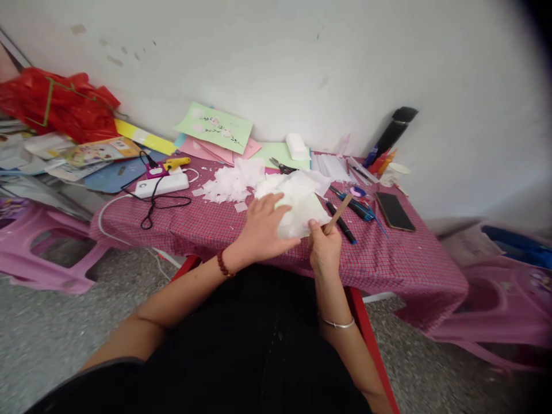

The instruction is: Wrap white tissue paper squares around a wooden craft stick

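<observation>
My left hand (264, 229) is spread open, palm down, over a thin white paper piece (302, 215) with a pale green tint. Whether its fingertips press on the paper is hard to tell. My right hand (325, 244) is closed around a flat brown wooden stick (342, 208), which slants up to the right. The right thumb also lies at the near edge of the white paper. Behind and left of my hands spreads a heap of torn white paper scraps (228, 183). Black-handled scissors (283, 167) lie just beyond the paper.
A checked red cloth (207, 230) covers the table. At left are a white power strip (162, 184), a yellow glue gun (176, 163) and a black cable. A painted green card (218, 127) leans behind. A black marker (342, 223), blue-handled tool (360, 208) and phone (395, 211) lie right.
</observation>
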{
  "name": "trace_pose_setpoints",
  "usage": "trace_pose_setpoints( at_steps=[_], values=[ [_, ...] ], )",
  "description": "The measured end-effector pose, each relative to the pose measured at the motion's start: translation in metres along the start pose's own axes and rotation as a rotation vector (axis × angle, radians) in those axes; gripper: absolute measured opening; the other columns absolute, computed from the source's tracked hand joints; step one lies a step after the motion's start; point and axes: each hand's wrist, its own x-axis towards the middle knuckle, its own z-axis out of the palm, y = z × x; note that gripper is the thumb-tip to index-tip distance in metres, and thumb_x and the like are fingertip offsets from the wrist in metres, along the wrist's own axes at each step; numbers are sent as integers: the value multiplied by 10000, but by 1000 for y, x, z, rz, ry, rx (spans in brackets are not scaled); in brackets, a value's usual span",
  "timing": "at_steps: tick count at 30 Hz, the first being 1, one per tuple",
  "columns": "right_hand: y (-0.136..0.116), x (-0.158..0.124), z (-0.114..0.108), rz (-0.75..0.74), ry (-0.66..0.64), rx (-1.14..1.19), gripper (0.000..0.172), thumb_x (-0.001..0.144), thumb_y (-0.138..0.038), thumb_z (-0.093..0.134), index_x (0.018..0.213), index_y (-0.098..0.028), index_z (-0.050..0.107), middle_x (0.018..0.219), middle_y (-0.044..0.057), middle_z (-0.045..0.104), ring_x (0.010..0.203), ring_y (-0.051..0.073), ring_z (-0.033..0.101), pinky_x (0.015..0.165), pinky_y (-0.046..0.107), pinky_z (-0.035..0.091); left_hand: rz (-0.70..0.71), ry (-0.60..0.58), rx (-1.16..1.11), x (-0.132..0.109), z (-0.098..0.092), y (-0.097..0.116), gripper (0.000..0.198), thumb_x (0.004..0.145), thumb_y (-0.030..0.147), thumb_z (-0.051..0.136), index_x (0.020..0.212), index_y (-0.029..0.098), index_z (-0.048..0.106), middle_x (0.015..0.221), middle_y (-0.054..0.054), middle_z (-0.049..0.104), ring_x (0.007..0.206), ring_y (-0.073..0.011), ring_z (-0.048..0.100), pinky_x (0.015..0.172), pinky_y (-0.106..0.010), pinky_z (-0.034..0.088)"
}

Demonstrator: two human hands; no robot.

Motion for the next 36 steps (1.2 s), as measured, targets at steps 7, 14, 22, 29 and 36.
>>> trace_pose_setpoints(
  at_steps=[7, 14, 22, 29, 36],
  values=[
    [-17, 10, 1, -57, -136, -25, 283, 691, -403, 702, 733, -196, 512, 574, -70, 442, 464, 76, 338, 443, 223, 306, -107, -328, -169, 15, 13, -9, 116, 727, 240, 592, 766, 156, 662, 906, -78, 658, 937, -235, 578, 890, -369, 422],
    [-29, -9, -11, -50, -468, -95, 342, 706, -363, 697, 994, -199, 611, 868, 5, 601, 670, 116, 535, 585, 228, 433, -403, -256, -678, 12, 0, -6, 174, 752, 290, 548, 728, 124, 596, 629, 26, 531, 561, -92, 454, 521, -196, 327],
    [-25, -15, 0, 47, -367, -125, 191, 718, -348, 669, 740, -203, 547, 608, -47, 543, 474, 100, 459, 466, 227, 388, -501, -272, -1046, 4, 8, -2, 161, 652, 185, 606, 797, 128, 562, 702, 13, 594, 618, -93, 536, 584, -192, 395],
    [-21, -11, 0, 80, -351, -41, 185, 694, -348, 684, 747, -198, 591, 658, -24, 585, 542, 119, 492, 515, 240, 409, -661, -358, -1264, 1, 14, -6, 215, 729, 324, 623, 784, 129, 552, 557, 28, 544, 468, -67, 462, 491, -199, 332],
    [-18, -10, -8, 74, -377, -66, 197, 714, -365, 687, 723, -195, 587, 637, -35, 549, 536, 110, 458, 507, 231, 379, -624, -336, -1291, 0, 27, -10, 336, 776, 436, 618, 674, 122, 558, 458, 63, 416, 426, -45, 362, 498, -208, 303]
  ],
)
